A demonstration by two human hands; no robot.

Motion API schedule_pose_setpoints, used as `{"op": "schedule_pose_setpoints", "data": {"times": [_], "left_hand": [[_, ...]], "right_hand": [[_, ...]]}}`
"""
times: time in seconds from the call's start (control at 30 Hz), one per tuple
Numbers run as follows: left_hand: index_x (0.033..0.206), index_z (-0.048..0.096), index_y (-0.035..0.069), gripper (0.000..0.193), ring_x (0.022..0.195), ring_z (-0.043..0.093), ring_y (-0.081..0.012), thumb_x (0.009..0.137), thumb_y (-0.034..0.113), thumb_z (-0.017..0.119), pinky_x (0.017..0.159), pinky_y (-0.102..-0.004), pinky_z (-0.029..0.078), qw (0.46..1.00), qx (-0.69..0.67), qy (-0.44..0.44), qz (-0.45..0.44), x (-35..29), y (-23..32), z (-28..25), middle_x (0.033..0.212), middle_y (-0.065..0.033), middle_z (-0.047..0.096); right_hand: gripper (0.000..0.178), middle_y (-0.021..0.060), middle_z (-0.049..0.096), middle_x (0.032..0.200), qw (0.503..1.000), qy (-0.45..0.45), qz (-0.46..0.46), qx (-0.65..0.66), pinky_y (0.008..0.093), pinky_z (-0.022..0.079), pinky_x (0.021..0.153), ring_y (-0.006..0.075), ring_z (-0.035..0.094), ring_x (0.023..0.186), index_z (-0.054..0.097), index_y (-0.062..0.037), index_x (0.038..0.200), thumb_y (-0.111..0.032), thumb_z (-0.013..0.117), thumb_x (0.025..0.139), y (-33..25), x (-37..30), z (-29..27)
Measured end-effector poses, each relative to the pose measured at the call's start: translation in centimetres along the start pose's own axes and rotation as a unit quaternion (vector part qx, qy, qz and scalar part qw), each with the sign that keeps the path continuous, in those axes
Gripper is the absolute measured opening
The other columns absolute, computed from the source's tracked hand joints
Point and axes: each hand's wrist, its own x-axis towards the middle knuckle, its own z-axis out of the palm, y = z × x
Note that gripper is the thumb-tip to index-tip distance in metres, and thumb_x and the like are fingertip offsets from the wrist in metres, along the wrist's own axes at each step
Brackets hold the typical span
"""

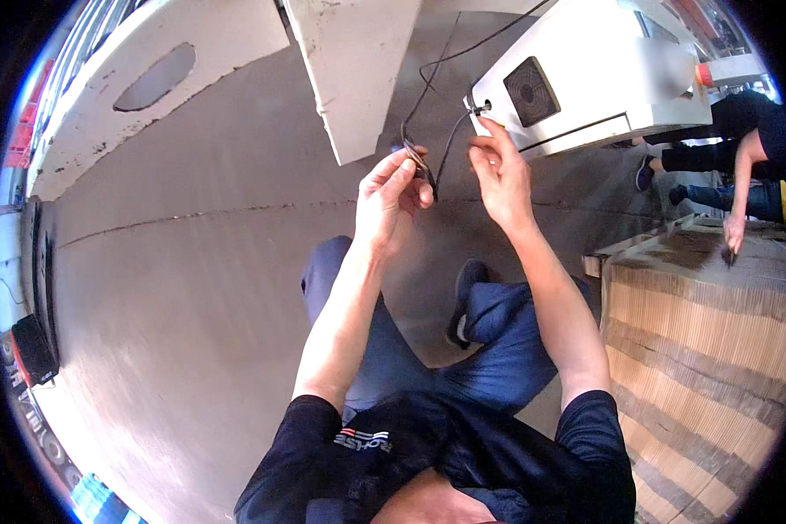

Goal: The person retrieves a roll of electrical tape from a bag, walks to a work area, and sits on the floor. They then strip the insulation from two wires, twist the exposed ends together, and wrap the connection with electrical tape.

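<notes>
Evidently, left hand [391, 196] fingers pinch a thin black looped cable [426, 87]; right hand [500, 170] fingers pinch its end.

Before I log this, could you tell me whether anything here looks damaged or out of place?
The white beam at upper left looks chipped and scuffed along its edge. The black cable in both hands looks intact; nothing appears spilled.

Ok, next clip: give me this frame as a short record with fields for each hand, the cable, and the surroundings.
left hand: pinches a loop of the black cable
right hand: fingertips at the cable's entry on the white machine housing
cable: runs from the housing's corner, beside a fan grille, down to the left hand
surroundings: grey floor, stacked cardboard at right, another person bending over it
</notes>
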Motion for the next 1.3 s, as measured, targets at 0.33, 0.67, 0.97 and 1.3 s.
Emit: {"op": "schedule_pose_setpoints", "data": {"times": [0.33,0.67,0.97,1.3], "left_hand": [[0.106,0.070,-0.001,0.012,0.065,0.067,-0.0165,0.096,0.004,0.066,0.057,-0.0282,0.056,0.997,0.076,0.024,-0.001,0.2,-0.7,0.6,0.085,-0.0096,0.072],[0.107,0.070,-0.005,0.014,0.062,0.064,-0.0152,0.095,0.001,0.066,0.056,-0.0269,0.053,0.999,0.043,0.000,-0.008,0.6,-1.4,1.5,0.086,-0.0097,0.071],[0.105,0.070,-0.005,0.013,0.063,0.063,-0.0139,0.095,0.001,0.065,0.058,-0.0284,0.055,0.999,0.028,-0.027,-0.001,0.7,-1.3,2.4,0.081,-0.0095,0.069],[0.106,0.070,-0.005,0.014,0.067,0.063,-0.0129,0.094,0.002,0.068,0.060,-0.0267,0.055,0.996,0.036,-0.080,0.019,1.7,-1.4,5.0,0.084,-0.0092,0.070]], "right_hand": [[0.015,0.0090,0.072,0.089,0.981,-0.176,0.007,0.085,0.0287,0.059,0.075,0.0116,0.070,0.084,0.065,0.0043,0.103,-0.006,0.070,0.094,-2.3,-1.8,0.2],[0.014,0.0049,0.069,0.086,0.975,-0.188,0.032,0.117,0.0249,0.053,0.071,0.0083,0.065,0.078,0.065,0.0047,0.104,-0.008,0.065,0.098,-2.6,-1.8,-1.3],[0.017,0.0077,0.068,0.085,0.949,-0.219,0.076,0.215,0.0262,0.051,0.064,0.0119,0.062,0.069,0.063,0.0062,0.107,-0.010,0.057,0.102,-3.6,-1.9,-1.8],[0.015,0.0065,0.066,0.082,0.958,-0.171,0.043,0.226,0.0248,0.049,0.059,0.0088,0.058,0.065,0.060,0.0051,0.106,-0.009,0.057,0.102,-4.0,-1.2,-3.4]]}}
